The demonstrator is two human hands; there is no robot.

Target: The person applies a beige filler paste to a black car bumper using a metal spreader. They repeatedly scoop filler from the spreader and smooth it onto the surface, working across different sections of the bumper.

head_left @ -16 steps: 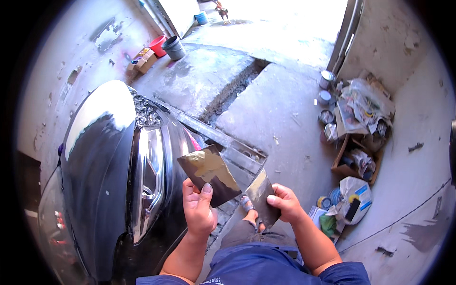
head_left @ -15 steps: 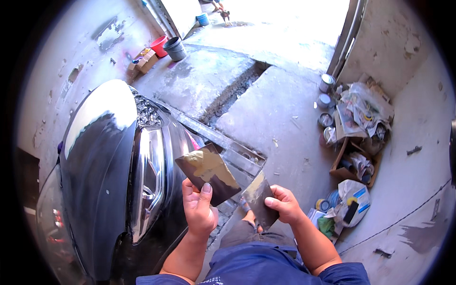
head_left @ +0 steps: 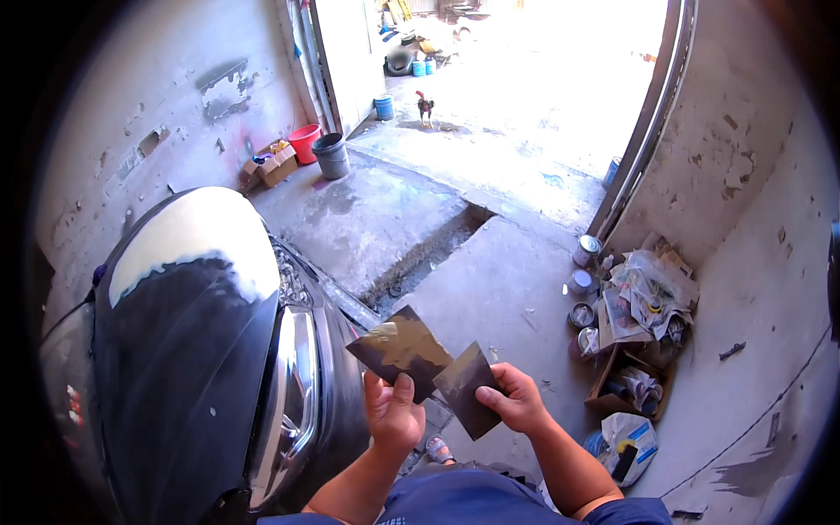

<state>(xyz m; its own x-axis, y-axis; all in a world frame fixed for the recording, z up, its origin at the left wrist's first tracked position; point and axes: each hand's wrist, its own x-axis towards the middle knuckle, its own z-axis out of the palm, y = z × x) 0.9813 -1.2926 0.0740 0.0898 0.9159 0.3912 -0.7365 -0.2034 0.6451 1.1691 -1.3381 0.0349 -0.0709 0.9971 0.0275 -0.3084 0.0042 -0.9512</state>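
My left hand (head_left: 394,420) grips a dark, flat, square putty board (head_left: 416,372), thumb on top; yellowish putty is spread over its face. In my right hand (head_left: 516,401) is a smaller dark, flat putty spreader (head_left: 472,402), pinched by its right edge, with a thin putty film near its upper side. The spreader's left part meets the board's right corner; whether they press together I cannot tell. To the left stands a car with a dark hood (head_left: 175,350), a white patch (head_left: 201,241) at its far end and a headlight (head_left: 293,394) along its near side.
A trench (head_left: 429,254) cuts through the concrete floor ahead. Grey (head_left: 331,157) and red buckets (head_left: 304,143) stand by the left wall, a rooster (head_left: 425,108) in the bright doorway. Along the right wall are paint cans (head_left: 587,251) and a cardboard box (head_left: 608,385) with papers.
The spreader has come up against the board's right corner. My view has tilted up, showing more of the yard beyond the doorway. Both hands keep their holds.
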